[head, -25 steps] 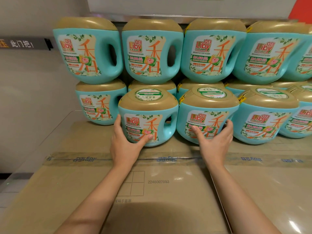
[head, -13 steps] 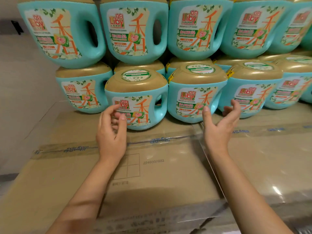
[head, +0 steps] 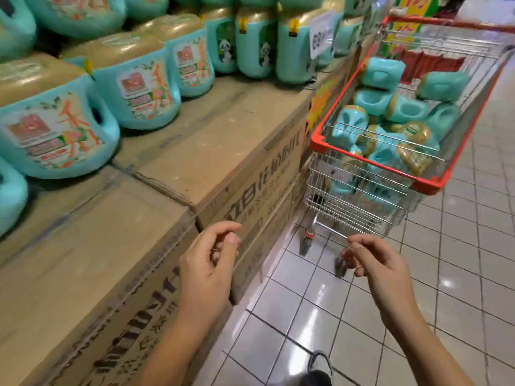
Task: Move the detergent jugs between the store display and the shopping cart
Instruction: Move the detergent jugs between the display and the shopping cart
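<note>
The left hand and right hand run back into bare forearms. A thin pale ring circles one right-hand finger. Below and between the hands shows a dark shoe with a looped lace or strap.

Leftmost detergent jugs cut by the edge, labels blurred unreadable, price sign illegible, shoe cropped below.

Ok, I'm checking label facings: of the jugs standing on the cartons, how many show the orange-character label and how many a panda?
Jugs with orange-character label: 3
Jugs with panda label: 2
Total: 5
</note>
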Tool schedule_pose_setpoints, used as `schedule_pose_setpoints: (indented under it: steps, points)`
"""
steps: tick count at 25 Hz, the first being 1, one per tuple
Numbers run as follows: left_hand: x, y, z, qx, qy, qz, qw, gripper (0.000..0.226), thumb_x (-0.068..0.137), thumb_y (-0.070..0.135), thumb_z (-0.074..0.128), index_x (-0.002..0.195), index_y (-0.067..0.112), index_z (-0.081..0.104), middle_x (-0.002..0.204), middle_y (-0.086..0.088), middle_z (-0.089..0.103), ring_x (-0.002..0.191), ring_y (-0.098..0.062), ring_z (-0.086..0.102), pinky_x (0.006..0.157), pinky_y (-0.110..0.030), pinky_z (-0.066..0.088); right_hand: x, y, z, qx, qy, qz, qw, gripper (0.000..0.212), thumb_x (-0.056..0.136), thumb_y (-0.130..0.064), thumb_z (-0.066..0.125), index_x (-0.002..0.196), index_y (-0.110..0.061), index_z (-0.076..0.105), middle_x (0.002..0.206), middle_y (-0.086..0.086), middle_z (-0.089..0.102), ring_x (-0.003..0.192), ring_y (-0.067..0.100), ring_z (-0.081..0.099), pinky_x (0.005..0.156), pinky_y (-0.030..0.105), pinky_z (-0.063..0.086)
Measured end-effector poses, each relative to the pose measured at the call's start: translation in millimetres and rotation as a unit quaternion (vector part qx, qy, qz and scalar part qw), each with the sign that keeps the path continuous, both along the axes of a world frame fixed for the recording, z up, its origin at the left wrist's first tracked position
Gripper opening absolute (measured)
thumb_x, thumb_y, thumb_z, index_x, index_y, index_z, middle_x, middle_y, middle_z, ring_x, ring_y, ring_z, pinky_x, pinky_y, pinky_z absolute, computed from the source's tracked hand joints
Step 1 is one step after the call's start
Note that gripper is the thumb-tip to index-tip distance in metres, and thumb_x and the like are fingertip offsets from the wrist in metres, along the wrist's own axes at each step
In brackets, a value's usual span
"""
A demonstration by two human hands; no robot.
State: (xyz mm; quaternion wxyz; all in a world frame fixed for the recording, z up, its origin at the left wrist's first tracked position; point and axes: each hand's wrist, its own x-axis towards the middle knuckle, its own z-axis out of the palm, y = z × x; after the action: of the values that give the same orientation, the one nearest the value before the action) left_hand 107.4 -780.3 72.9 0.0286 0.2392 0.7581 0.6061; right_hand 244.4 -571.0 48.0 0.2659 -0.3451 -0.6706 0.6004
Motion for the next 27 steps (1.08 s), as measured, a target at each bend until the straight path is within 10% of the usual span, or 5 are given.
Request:
schedule_pose_setpoints:
  steps: [9, 27]
  points:
    - [84, 181, -92, -0.075, -0.235, -0.13, 0.96, 0.028, 0.092, -0.002, 0.056, 0.087, 0.023, 0.068, 0.068, 0.005, 0.071, 0.059, 0.002, 0.061, 0.057, -0.01, 0.047, 164, 135, -51, -0.084, -0.111, -0.12, 0.983, 0.014, 0.093, -0.007, 0.056, 0.093, -0.016, 0.067, 0.076, 0.004, 0.071, 0.06, 0.005, 0.061, 0.057, 0.019, 0.046]
    - [-3, 572, -70, -0.065, -0.196, -0.136, 0.969, 0.023, 0.091, -0.002, 0.057, 0.091, 0.017, 0.069, 0.076, 0.0, 0.07, 0.07, -0.013, 0.063, 0.069, -0.021, 0.05, 89, 510, -27, -0.053, -0.09, -0.106, 0.989, 0.016, 0.091, 0.0, 0.056, 0.097, -0.01, 0.066, 0.084, 0.014, 0.07, 0.06, 0.001, 0.061, 0.058, 0.009, 0.046]
